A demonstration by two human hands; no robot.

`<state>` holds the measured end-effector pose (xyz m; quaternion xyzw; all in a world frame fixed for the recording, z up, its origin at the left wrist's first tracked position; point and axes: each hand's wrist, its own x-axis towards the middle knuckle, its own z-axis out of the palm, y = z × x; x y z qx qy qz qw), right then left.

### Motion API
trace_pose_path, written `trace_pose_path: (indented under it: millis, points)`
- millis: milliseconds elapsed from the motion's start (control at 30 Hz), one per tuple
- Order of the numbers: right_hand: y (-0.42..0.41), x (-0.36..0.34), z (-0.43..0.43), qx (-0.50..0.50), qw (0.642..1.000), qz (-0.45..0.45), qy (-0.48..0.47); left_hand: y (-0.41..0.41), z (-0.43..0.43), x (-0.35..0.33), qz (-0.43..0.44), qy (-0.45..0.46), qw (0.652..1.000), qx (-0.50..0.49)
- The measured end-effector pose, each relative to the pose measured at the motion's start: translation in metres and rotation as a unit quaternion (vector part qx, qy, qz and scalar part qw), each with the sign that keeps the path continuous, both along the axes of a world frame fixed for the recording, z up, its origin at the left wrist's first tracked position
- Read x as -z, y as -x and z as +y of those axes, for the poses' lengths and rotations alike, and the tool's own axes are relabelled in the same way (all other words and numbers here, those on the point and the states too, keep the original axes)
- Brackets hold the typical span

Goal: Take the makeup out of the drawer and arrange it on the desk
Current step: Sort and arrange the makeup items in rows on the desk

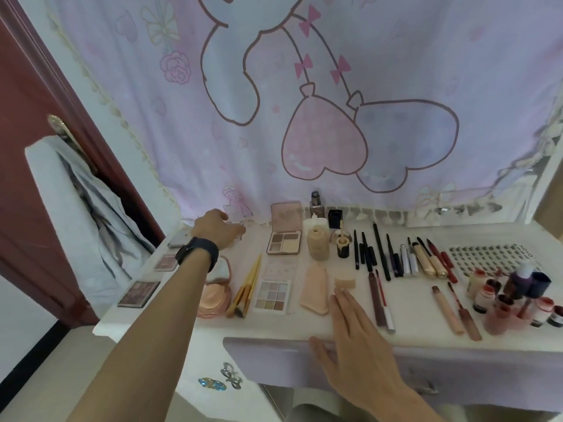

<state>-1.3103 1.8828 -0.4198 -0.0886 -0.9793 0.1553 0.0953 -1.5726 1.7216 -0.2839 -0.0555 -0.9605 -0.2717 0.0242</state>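
Makeup pencils [381,251]: long axes run up-frame.
Left hand [217,228]: I cannot tell its grip.
Right hand [356,333]: flat, empty.

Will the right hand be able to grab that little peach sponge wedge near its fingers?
Probably yes. The right hand lies flat near the front edge of the desk, fingertips just short of the peach sponge wedge, with nothing between them.

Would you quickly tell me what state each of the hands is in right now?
Left hand: reaching to the back, fingers hidden; cannot be told.
Right hand: open, flat at the front of the desk.
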Motion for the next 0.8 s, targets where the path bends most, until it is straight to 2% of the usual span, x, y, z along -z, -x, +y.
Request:
trace_pose_path:
  millis: [233, 367, 800]
  points:
    - [0.0, 0.01, 0.003, 0.024, 0.996, 0.062, -0.064, 0.046, 0.033, 0.025, -0.066, 0.088, 0.994, 0.004]
    - [0.002, 0.012, 0.002, 0.022, 0.995, 0.063, -0.074, 0.055, 0.049, 0.042, -0.087, 0.115, 0.99, 0.015]
    - [0.005, 0.017, 0.0, 0.044, 0.992, 0.092, -0.078, 0.064, 0.061, 0.069, -0.043, 0.147, 0.988, -0.004]
